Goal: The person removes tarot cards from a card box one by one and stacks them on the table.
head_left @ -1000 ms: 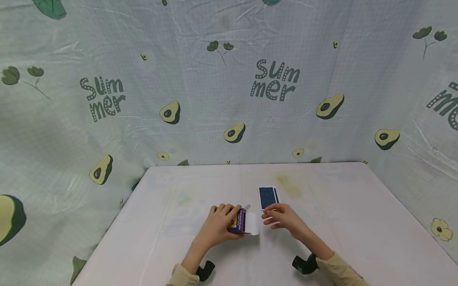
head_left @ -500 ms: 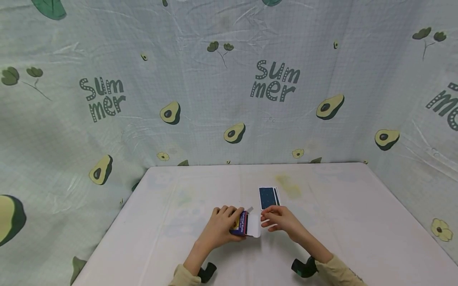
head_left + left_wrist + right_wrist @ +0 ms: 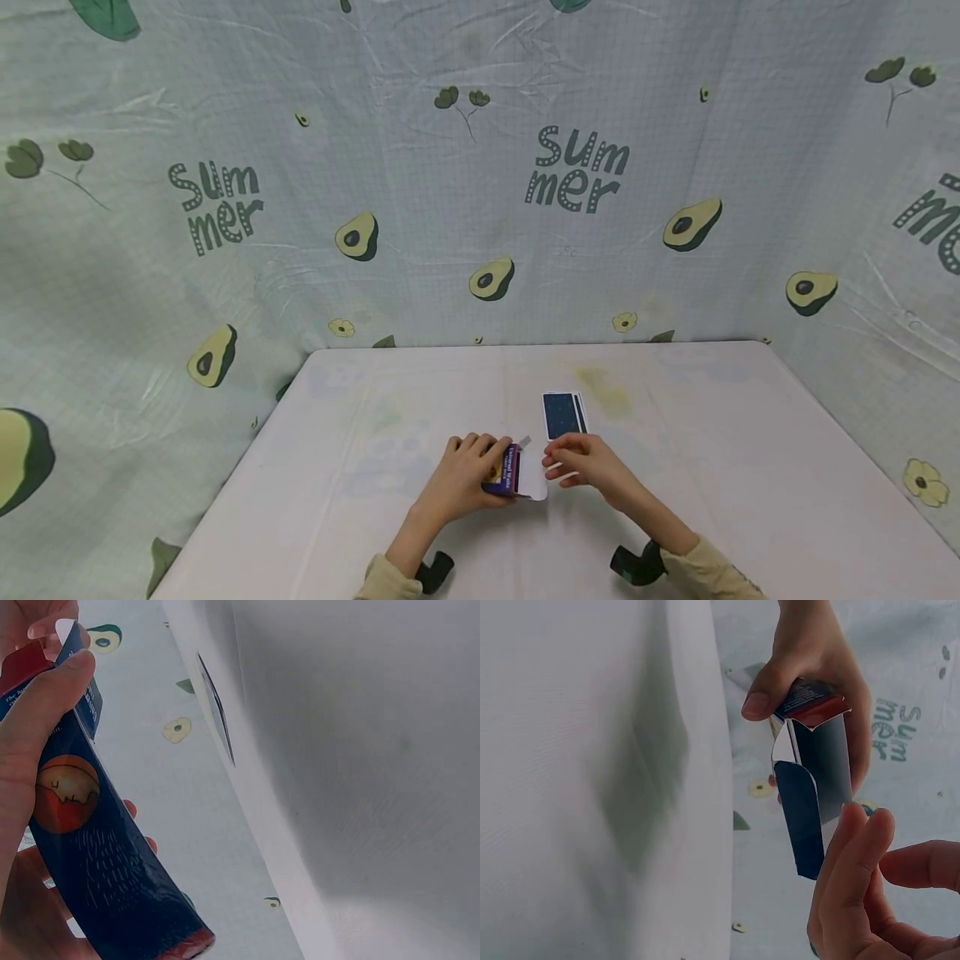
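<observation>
My left hand [image 3: 463,473] grips a dark blue tarot card box [image 3: 502,471] with yellow and red print, its end flap hanging out to the right. Up close in the left wrist view, the thumb presses the box's [image 3: 97,832] narrow side, which bears an orange face. Seen from the right wrist, the open end of the box [image 3: 821,761] shows a pale interior. My right hand [image 3: 588,465] is at the flap [image 3: 799,817], fingers reaching toward its edge and thumb apart; whether they touch it is unclear. Beyond that hand lies a stack of cards [image 3: 562,414], backs up.
A white cloth covers the table [image 3: 390,392]. Behind and at the sides hangs a pale curtain [image 3: 420,183] printed with avocados. Black wrist-worn devices [image 3: 639,564] sit under both forearms.
The left hand and box have shifted slightly right and nearer. The right hand has moved a little left, closing in on the flap. The card stack has stayed put.
</observation>
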Available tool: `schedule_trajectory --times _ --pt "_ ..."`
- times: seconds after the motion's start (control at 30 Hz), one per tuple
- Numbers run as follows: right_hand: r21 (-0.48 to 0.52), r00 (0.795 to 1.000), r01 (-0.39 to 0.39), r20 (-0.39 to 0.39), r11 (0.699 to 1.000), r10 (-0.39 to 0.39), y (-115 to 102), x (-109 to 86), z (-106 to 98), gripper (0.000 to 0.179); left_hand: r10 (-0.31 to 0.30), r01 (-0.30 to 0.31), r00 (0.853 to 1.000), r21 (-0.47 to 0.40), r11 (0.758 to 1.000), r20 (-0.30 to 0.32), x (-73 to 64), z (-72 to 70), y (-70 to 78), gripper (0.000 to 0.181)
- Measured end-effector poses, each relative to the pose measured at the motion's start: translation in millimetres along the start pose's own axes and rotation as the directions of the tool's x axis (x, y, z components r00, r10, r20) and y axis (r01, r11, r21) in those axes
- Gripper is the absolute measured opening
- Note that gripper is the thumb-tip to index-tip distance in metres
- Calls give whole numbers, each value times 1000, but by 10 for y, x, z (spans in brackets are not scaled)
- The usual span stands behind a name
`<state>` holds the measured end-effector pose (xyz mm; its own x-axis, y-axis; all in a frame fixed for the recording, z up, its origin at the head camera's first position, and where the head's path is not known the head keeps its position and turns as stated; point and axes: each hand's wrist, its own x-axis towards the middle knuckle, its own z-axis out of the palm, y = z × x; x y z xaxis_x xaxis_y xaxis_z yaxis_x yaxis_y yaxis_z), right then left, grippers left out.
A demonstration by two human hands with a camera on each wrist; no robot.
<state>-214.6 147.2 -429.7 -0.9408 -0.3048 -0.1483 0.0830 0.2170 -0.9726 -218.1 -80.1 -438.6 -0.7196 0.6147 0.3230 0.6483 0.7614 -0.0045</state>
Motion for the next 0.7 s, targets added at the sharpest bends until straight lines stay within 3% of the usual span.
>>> schedule_trajectory --times 0.23,0.43,0.7 --pt "17 1000 11 19 1000 -11 55 13 35 36 15 -15 1000 6 1000 -21 0 15 33 78" --pt "20 999 1 34 1000 -2 105 22 111 35 1 -1 1000 -10 1000 20 -11 12 72 76" --pt "-3 1000 -15 17 1000 15 152 24 212 30 46 -45 999 19 999 -14 15 30 116 76"
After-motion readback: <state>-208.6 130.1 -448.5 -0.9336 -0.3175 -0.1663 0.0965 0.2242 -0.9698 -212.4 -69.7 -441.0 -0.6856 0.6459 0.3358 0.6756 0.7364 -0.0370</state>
